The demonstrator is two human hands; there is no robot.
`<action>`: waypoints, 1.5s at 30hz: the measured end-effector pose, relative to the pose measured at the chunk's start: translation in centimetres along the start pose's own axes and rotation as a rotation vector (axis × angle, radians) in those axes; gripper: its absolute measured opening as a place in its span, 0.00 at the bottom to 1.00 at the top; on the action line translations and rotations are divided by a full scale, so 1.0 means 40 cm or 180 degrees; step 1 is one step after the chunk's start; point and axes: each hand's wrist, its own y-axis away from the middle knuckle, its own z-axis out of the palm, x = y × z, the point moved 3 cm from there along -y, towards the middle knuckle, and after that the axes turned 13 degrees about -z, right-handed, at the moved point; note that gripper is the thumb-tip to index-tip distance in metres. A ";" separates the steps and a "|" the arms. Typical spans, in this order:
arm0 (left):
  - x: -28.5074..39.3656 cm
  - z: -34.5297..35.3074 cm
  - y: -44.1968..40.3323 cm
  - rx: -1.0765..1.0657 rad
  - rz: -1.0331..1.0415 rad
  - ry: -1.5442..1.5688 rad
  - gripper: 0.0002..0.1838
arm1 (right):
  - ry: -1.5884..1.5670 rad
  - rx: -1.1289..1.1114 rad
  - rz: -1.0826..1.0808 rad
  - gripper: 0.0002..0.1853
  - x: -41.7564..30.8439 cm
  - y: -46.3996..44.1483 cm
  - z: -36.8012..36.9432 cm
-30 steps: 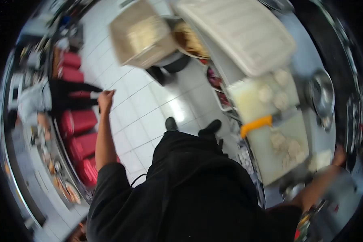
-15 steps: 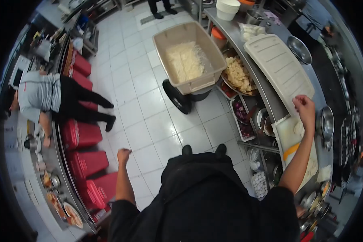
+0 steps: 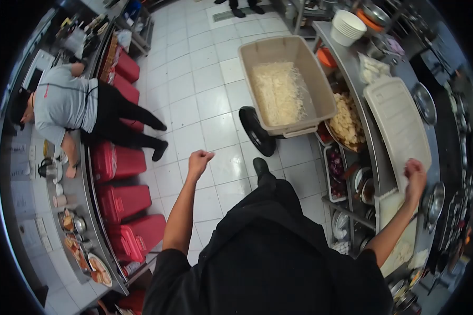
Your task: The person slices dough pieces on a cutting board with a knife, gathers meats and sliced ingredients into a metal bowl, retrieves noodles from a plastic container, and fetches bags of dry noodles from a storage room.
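My left hand (image 3: 199, 161) is held over the tiled floor with its fingers curled together; what they hold, if anything, is too small to make out. On the right, my right hand (image 3: 415, 173) hangs over the lower end of a beige ribbed lid (image 3: 397, 123), its fingers curled in. Whether it touches the lid cannot be told. Just below that hand lies a cutting board (image 3: 389, 210) with pale dough pieces (image 3: 402, 253). Ahead of me stands a large beige bin (image 3: 318, 79) holding pale shredded food (image 3: 278, 94).
A round black lid (image 3: 256, 131) is on the floor beside the bin. Red bins (image 3: 123, 202) line the left counter, where a person in a grey shirt (image 3: 65, 100) stands. Metal bowls (image 3: 434, 205) sit at the right, and trays (image 3: 336, 173) below the right counter. Another person's legs show at the top.
The view has swung, and the beige bin and right counter appear closer. My right hand has come from the far lower right to the ribbed lid. My left hand remains raised over the floor.
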 end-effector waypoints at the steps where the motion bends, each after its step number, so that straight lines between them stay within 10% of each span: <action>1: 0.039 0.011 0.010 0.0007 0.0060 -0.0068 0.14 | -0.0315 -0.0561 0.0112 0.05 -0.090 0.047 0.130; 12: -0.118 0.028 0.110 0.0172 -0.0493 0.0084 0.18 | 0.0017 -0.3927 -0.0275 0.04 -0.243 0.164 0.960; 20: -0.699 0.061 0.547 0.0973 -0.2555 0.0499 0.09 | 0.0702 -0.5282 -0.1314 0.03 -0.402 0.425 1.174; 29: -1.075 0.289 1.166 0.1870 -0.3547 0.1483 0.13 | 0.0329 -0.7090 -0.2219 0.04 -0.470 1.254 1.253; 37: -1.155 0.137 1.394 0.3242 -0.3587 0.2738 0.11 | 0.1773 -0.7693 -0.3911 0.08 -0.214 1.522 1.416; 38: -1.174 0.099 1.421 0.3532 -0.3410 0.2955 0.11 | 0.1040 -0.8073 -0.5742 0.08 -0.142 1.535 1.480; 39: -1.202 0.063 1.440 0.3813 -0.3215 0.3157 0.11 | 0.1997 -0.7698 -0.4173 0.06 -0.151 1.540 1.461; 41: -1.292 -0.024 1.504 0.4173 -0.3038 0.3109 0.11 | 0.2043 -0.7639 -0.3787 0.04 -0.074 1.576 1.517; 42: -1.337 -0.072 1.543 0.4371 -0.3043 0.3200 0.11 | 0.1998 -0.7826 -0.2200 0.03 -0.105 1.614 1.491; 45: -1.433 -0.178 1.665 0.4683 -0.3072 0.3052 0.12 | 0.2250 -0.7679 -0.2841 0.02 -0.189 1.799 1.423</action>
